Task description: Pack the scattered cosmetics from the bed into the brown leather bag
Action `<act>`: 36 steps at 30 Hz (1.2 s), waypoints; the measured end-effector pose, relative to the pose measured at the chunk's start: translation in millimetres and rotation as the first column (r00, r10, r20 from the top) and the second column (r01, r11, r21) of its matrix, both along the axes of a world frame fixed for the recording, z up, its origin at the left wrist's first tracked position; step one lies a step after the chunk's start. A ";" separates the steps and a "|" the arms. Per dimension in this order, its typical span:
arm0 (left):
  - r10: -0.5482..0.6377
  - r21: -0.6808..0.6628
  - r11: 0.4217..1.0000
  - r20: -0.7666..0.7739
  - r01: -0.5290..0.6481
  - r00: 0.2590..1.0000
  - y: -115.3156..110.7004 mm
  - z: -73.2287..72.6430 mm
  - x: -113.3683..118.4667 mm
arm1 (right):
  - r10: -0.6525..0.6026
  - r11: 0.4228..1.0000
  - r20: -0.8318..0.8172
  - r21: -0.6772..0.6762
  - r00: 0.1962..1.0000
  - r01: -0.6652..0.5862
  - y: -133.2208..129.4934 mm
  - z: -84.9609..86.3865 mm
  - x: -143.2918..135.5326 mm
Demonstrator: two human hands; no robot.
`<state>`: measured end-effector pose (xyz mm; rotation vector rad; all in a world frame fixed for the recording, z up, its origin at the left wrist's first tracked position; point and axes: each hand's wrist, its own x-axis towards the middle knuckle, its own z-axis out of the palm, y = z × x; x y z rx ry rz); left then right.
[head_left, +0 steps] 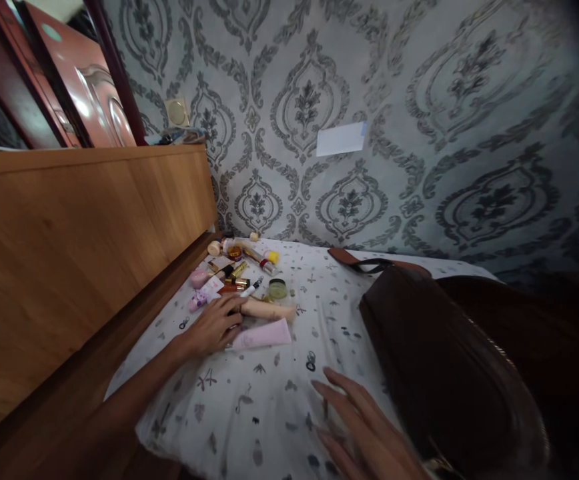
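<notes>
Nearest, at the bottom edge: right hand (369,433), fingers spread and empty, palm down over the patterned sheet (249,400), just beside the dark brown bag (449,380). Touching the sheet or hovering above it: cannot tell.

A little farther, on the left: left hand (214,327), forearm stretched along the bed beside the wooden headboard (69,253). Fingers loosely extended, not closed round anything, fingertips resting on the near end of a beige tube (269,311). Just below the hand and touching the beige tube's side, a pale pink tube (262,335), lying flat on the sheet.

Beyond the hand, a scatter of small cosmetics on the sheet: a round green jar (277,289) just past the beige tube, a white pen-like stick (252,288) beside it, gold-capped lipsticks (237,272), a small pink pot (199,278) near the headboard, a pink-and-white tube (204,293) lying close to the fingertips. Farther still, a tube with a yellow cap (269,259) and a few small round containers (222,248) too small to tell apart.

To the right, the bag's brown strap (364,263) lying across the sheet, well apart from the cosmetics.

Farthest: grey patterned wallpaper (369,133) with a white slip of paper (342,139) stuck to it, a round wall switch (177,112) above the headboard, and a reddish door (89,87) in the top left corner.
</notes>
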<state>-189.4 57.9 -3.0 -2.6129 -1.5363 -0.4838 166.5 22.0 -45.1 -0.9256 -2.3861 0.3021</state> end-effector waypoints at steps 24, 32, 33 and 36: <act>0.408 -0.175 0.907 0.588 -0.383 0.698 40.7 -35.4 -78.3 | 0.248 0.966 -0.103 -0.052 0.963 -0.254 100.9 21.9 -139.0; 0.522 -0.452 0.826 0.390 -0.336 0.759 4.2 -14.8 -124.4 | -0.220 0.966 -0.177 -0.174 0.959 0.190 178.3 -11.9 -139.4; 0.532 -0.489 0.804 0.338 -0.339 0.776 -2.0 -12.9 -129.5 | -0.200 0.966 -0.210 -0.206 0.957 0.157 185.0 -14.9 -142.3; 0.569 -0.495 0.755 0.169 -0.429 0.805 -9.1 -5.8 -134.6 | -0.150 0.968 -0.335 -0.241 0.930 0.069 197.5 -20.8 -158.0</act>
